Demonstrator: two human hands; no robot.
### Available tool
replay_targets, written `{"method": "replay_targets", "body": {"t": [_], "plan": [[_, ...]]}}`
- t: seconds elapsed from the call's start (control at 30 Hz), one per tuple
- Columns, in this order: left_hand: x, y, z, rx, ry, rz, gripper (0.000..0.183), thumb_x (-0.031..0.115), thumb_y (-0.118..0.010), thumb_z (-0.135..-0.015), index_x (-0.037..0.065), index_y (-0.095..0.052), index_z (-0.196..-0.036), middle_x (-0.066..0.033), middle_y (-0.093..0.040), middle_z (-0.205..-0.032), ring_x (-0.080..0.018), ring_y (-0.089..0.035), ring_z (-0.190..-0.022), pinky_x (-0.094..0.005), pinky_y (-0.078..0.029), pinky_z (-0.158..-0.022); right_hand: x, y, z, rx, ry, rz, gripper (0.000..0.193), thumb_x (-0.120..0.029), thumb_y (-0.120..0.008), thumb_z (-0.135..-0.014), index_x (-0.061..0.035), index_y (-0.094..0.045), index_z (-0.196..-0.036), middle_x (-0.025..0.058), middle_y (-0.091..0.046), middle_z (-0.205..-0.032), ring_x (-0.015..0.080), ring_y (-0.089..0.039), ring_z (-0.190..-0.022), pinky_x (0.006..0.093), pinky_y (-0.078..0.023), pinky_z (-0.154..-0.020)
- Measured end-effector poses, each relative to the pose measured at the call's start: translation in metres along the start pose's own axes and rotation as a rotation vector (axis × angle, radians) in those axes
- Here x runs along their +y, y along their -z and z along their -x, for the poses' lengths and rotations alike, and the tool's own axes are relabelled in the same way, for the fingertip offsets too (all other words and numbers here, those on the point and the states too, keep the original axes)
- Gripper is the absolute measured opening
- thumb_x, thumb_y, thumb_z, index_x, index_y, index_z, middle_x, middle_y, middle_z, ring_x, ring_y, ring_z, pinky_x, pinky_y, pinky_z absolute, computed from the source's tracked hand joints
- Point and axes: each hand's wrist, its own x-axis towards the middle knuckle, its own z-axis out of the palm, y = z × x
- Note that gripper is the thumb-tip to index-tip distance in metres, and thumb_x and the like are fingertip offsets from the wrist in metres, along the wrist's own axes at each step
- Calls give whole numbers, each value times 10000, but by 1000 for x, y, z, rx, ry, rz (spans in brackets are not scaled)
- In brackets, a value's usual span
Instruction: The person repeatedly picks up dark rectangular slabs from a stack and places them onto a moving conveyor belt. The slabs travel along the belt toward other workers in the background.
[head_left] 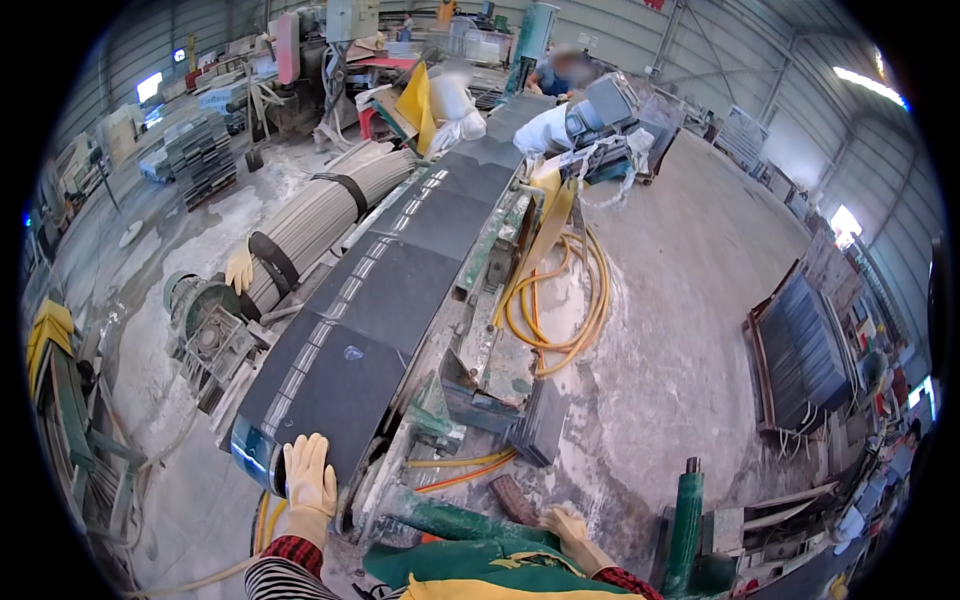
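Dark flat stone slabs (400, 265) lie in a row along a long conveyor that runs away from me. My left hand (311, 478), in a cream glove, rests with fingers stretched on the near end of the closest slab (335, 385), beside the shiny curved belt end (256, 455). My right hand (568, 528), also gloved, is low at the right of my green and yellow apron (490, 570). Its fingers are loosely bent and apart, with nothing seen in them. Next to it are a green pipe (465, 520) and a reddish-brown block (512, 498).
Yellow hoses (600, 300) lie coiled on the floor right of the conveyor. A grey ribbed roll (320, 225) and a spare glove (240, 268) are on its left. A person (555, 75) is at the far end. Stacked slabs (805, 345) lean at right; a green post (684, 530) stands near me.
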Motion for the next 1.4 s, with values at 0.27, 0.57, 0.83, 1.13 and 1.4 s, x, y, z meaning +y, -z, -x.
{"method": "replay_targets", "body": {"t": [0.27, 0.57, 0.83, 1.13, 1.4], "plan": [[2, 3, 3, -48, 17, 42, 486, 171, -520, -913, -24, -527, -1358, -215, -511, -1424, -455, -397, -1373, -609, -191, -1193, 7, 4, -2, -114, 67, -117, 328, -162, -597, -982, 33, -575, -1244, 202, -677, -1094, 285, -693, -935, 375, -584, -835], [-4, -6, 8, -62, -22, 23, 533, 133, -504, -887, -54, -486, -1385, -238, -499, -1427, -495, -369, -1379, -634, -146, -1199, 20, 6, -5, -38, 112, -135, 387, -146, -684, -945, 81, -575, -1240, 189, -704, -1079, 238, -707, -861, 325, -592, -770], [2, -2, 15, -39, -11, 1, 493, 152, -430, -956, -80, -487, -1387, -275, -482, -1439, -491, -360, -1391, -595, -136, -1211, 18, -2, -10, 2, 91, 8, 373, -171, -645, -959, 87, -591, -1223, 202, -704, -1078, 271, -712, -874, 350, -592, -787], [-25, -21, 40, 401, 1111, 1232, 542, 187, -566, -1010, 67, -385, -1507, -104, -493, -1445, -248, -481, -1335, -359, -419, -1056, 17, -6, -13, 59, 57, -17, 158, -98, -652, -927, 24, -658, -1027, 125, -706, -953, 203, -684, -762, 316, -576, -675], [-40, 20, 21, 294, 1477, 1560, 463, 269, -692, -929, -6, -535, -1267, -117, -539, -1313, -223, -580, -1104, -335, -518, -911, 13, 6, -8, -181, 154, -173, 262, -142, -622, -983, 23, -591, -1184, 105, -683, -924, 192, -678, -754, 293, -562, -652]]}}
